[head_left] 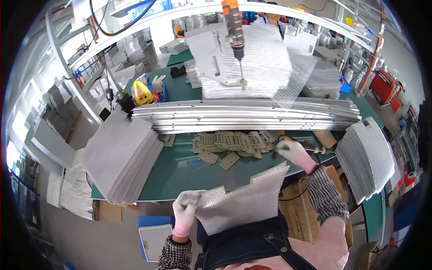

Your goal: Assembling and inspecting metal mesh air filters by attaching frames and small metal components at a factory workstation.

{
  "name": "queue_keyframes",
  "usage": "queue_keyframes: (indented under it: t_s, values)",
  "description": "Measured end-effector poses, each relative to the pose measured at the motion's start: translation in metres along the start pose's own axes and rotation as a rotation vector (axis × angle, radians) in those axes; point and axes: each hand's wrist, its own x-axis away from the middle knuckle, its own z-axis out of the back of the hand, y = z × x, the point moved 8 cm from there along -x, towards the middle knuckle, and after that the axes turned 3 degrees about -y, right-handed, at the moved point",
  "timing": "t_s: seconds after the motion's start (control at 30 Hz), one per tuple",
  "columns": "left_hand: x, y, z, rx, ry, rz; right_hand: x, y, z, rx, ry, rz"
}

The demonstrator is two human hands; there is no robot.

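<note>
One shiny, bumpy silver sheet (245,198) stands up in front of the person's dark apron (245,243). The left hand (185,209), in a white glove, pinches its corner with bent fingers. The right hand (292,152), gloved too, bends its fingers beside an orange-and-black tool (310,146) on the green table (175,173); I can't tell if it grips it. Small, flat, tan plates (229,143) lie piled up, too many to count. I see two sheet stacks: one pale (119,153) at left, one silver (366,157) at right. One blue bin (164,92) has a yellow thing (141,93) in it. One orange-and-black power screwdriver (232,24) hangs above.
</note>
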Motion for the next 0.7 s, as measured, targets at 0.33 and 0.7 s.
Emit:
queue_keyframes:
  t_s: [0.33, 0.7]
  values:
    - [-0.009, -0.007, -0.009, -0.116, 0.019, 0.030, -0.078, 0.017, -0.039, 0.793, 0.008, -0.279]
    - [-0.016, -0.001, -0.015, -0.142, 0.017, 0.035, -0.030, 0.069, 0.013, -0.615, 0.051, -0.299]
